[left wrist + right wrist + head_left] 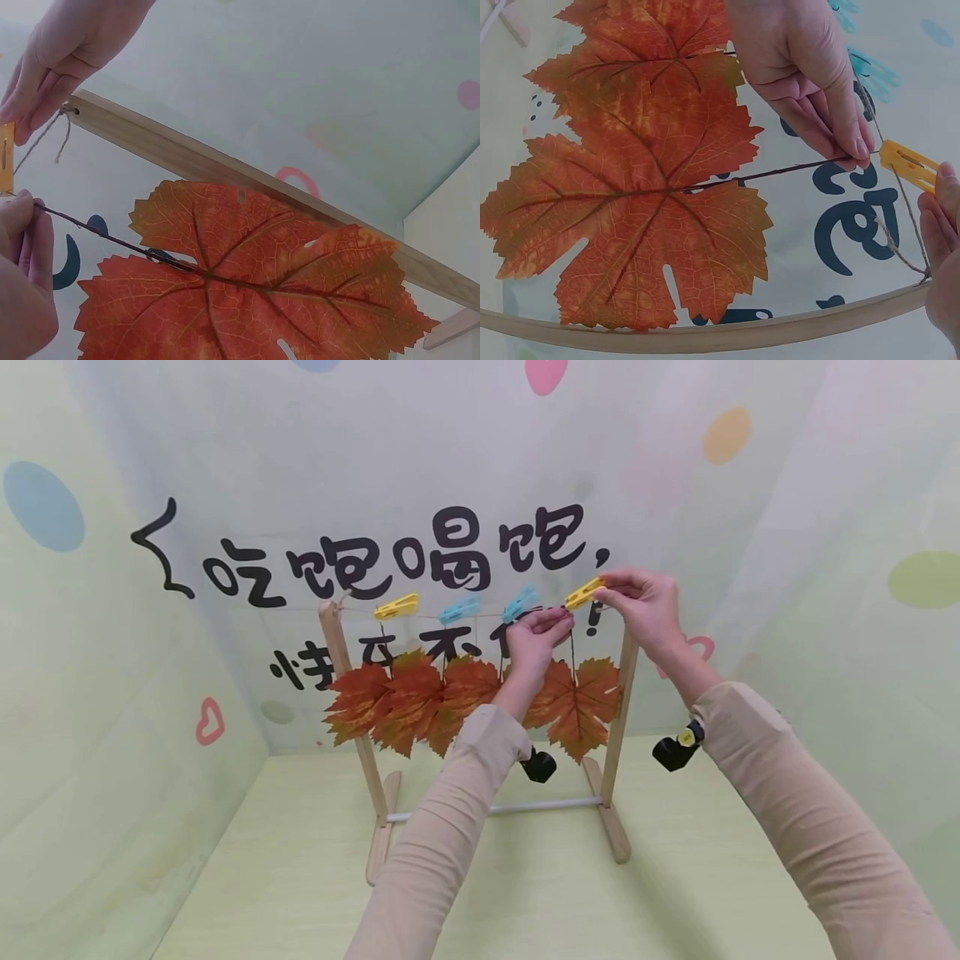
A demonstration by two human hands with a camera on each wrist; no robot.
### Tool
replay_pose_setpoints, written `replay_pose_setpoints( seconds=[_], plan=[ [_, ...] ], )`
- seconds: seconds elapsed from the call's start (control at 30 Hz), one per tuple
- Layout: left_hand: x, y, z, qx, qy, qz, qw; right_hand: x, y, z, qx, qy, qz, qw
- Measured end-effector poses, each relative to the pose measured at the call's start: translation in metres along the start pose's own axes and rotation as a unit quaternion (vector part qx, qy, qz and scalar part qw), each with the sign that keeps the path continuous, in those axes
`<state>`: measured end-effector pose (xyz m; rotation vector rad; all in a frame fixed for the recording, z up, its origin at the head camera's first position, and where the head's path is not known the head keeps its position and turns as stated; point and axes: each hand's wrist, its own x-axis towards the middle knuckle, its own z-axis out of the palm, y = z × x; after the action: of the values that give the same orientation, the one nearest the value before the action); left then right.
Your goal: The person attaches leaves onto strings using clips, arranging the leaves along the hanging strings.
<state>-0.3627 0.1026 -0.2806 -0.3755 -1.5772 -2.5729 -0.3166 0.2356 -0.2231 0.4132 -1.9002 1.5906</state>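
My left hand [534, 647] pinches the dark stem [780, 172] of an orange-red maple leaf [576, 706] near its top end. With thumb and fingers, my right hand [645, 610] grips a yellow clothespin [583, 594]. The clothespin's nose is at the twine [907, 202], right beside the stem's tip; whether it clamps the stem I cannot tell. To the left, another yellow clothespin [397, 607] and two blue clothespins [460, 609] sit along the line, with more leaves [408, 697] hanging below. My left forearm covers part of the row.
A wooden frame has a left post [348, 693], a right post [621, 718], feet [617, 835] and a white crossbar [543, 807]. It stands on a pale green tabletop [285, 877]. Behind it hangs a printed backdrop [480, 452] with black characters. The twine is knotted at the post tops.
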Motion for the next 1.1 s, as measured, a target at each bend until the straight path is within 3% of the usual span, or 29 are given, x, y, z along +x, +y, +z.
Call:
replay_pose_setpoints(
  seconds=[0.33,0.67,1.1],
  plan=[
    [0.0016,0.0024,-0.0017,0.0,-0.001,-0.005,1.0,0.0014,0.0021,0.0019,-0.013,-0.004,0.019,0.9997],
    [0.0055,0.002,-0.0023,0.035,0.008,0.007,0.9993,0.0011,0.0044,-0.0003,-0.022,-0.032,0.044,0.9982],
    [0.0052,0.0024,-0.0009,0.055,-0.001,0.022,0.9983,-0.0003,0.0041,-0.0023,-0.041,-0.032,0.058,0.9969]
  ],
)
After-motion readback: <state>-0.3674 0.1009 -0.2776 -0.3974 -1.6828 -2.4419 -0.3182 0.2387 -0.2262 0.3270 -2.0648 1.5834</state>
